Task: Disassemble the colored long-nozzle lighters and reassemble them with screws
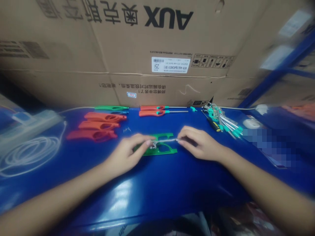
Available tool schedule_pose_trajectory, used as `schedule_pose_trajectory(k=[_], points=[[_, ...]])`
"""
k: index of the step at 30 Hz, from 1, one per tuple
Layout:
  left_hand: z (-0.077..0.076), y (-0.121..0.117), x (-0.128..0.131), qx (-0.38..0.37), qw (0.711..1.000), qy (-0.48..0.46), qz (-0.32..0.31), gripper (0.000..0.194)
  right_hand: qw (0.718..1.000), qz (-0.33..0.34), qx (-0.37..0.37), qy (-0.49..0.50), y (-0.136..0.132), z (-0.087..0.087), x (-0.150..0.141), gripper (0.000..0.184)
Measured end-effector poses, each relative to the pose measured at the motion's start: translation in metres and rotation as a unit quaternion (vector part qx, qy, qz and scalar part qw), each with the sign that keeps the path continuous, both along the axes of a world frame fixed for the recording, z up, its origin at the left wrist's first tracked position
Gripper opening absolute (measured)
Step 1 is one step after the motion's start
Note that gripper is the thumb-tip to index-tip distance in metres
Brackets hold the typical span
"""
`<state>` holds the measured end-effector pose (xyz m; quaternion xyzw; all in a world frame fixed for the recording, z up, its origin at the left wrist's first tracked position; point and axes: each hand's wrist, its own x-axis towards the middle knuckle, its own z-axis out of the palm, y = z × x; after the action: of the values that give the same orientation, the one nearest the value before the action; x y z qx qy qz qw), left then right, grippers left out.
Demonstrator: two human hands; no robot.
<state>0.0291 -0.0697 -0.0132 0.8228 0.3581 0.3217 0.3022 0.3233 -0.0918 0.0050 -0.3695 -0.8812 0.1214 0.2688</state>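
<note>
A thin whitish wire (pixel 165 141) with a bent, looped left part stretches between my two hands, just above the table. My left hand (pixel 133 149) pinches it near the loop, between thumb and forefinger. At its other end, the fingertips of my right hand (pixel 200 142) are closed on it. Two green lighter handle halves (pixel 163 151) lie open below the wire, partly covered by my left hand. Blur hides the wire's fine detail.
On the blue table (pixel 152 190), several orange handle shells (pixel 98 125) lie at left. Two orange lighters (pixel 150 113) with metal rods lie at the back. A pile of metal tubes (pixel 227 121) and a screwdriver (pixel 214 124) are at right. A cardboard box (pixel 118 59) stands behind.
</note>
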Motion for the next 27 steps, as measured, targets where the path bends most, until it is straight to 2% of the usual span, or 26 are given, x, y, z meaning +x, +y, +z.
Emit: schedule_pose_trajectory(k=[6, 12, 17, 23, 27], points=[[-0.001, -0.002, 0.003, -0.097, 0.995, -0.029, -0.016, 0.029, 0.999, -0.006, 0.034, -0.029, -0.001, 0.002, 0.001, 0.01], [0.003, -0.002, 0.002, -0.111, 0.993, 0.002, -0.047, 0.033, 0.995, 0.007, 0.1, -0.004, 0.0, 0.003, 0.002, 0.008], [0.004, -0.003, 0.004, -0.127, 0.991, -0.006, -0.043, 0.028, 0.993, 0.007, 0.115, -0.03, -0.001, 0.005, 0.004, 0.009], [-0.002, 0.002, 0.002, -0.122, 0.992, -0.019, -0.021, 0.021, 0.994, 0.01, 0.094, -0.05, -0.002, 0.006, 0.005, 0.013], [-0.006, 0.006, -0.002, -0.058, 0.998, -0.011, 0.004, 0.02, 0.996, 0.025, 0.056, -0.061, -0.004, 0.009, 0.006, 0.015]])
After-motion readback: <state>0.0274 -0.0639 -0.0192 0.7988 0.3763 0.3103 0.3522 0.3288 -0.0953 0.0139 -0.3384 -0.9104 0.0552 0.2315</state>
